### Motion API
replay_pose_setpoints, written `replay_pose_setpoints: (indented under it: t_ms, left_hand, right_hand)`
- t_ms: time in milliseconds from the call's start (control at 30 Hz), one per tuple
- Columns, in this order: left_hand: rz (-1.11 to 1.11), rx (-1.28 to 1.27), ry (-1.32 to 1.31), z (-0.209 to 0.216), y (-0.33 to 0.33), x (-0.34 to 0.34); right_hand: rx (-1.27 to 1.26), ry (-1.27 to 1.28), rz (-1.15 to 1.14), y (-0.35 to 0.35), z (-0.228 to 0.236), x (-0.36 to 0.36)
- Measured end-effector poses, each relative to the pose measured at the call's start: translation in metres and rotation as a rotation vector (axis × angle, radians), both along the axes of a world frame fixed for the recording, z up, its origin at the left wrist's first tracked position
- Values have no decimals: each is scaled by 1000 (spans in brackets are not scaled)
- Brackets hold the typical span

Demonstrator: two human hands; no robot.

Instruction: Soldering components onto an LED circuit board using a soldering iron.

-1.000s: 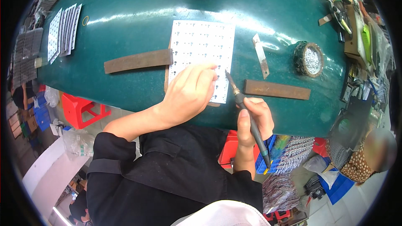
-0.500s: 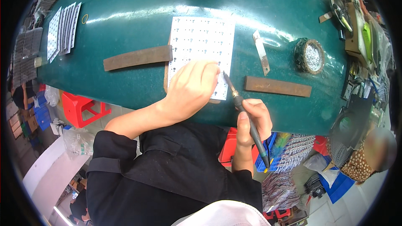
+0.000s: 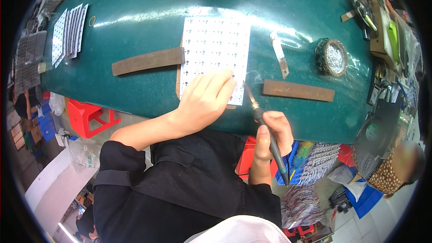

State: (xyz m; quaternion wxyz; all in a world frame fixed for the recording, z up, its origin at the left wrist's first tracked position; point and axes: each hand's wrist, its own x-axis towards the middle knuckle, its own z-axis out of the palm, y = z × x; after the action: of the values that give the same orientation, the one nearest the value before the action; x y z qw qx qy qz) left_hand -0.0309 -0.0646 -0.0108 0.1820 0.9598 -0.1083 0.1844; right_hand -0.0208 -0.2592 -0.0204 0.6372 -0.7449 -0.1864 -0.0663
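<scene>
A white circuit board (image 3: pixel 215 40) with rows of small dark marks lies on the green table, above a brown backing piece whose edges peek out. My left hand (image 3: pixel 204 96) rests over its lower part, thumb and fingers drawn together near the lower right; anything pinched there is hidden. In my right hand (image 3: pixel 273 135) is a soldering iron (image 3: pixel 270 140), gripped like a pen. The iron's tip points up and left, at the board's right edge; whether it touches cannot be told. A faint wisp of smoke rises beside the tip.
Two brown bars (image 3: pixel 148 61) (image 3: pixel 298 91) flank the board. Right of it lie a blade (image 3: pixel 279 56) and a round pot (image 3: pixel 331 57) of silvery material. More white boards (image 3: pixel 69 33) stand far left. Red stools (image 3: pixel 87 119) are below the table; another person (image 3: pixel 391 166) is at right.
The soldering iron's tip has shifted slightly right and down, toward the board's edge. A smoke wisp now shows. The board has slid slightly left; my left hand stays over it.
</scene>
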Motion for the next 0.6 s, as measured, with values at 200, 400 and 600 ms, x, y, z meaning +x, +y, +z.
replay_pose_setpoints:
  t_ms: [200,400,600]
  left_hand:
    - [-69,175,8,2,3,-4]
    - [-65,168,-50,-3,4,-1]
    - [-65,33,-5,-3,8,-1]
  right_hand:
    - [-36,-3,12,-5,2,6]
    - [-668,-229,-645,-34,18,76]
    - [-398,-148,-336,-25,9,54]
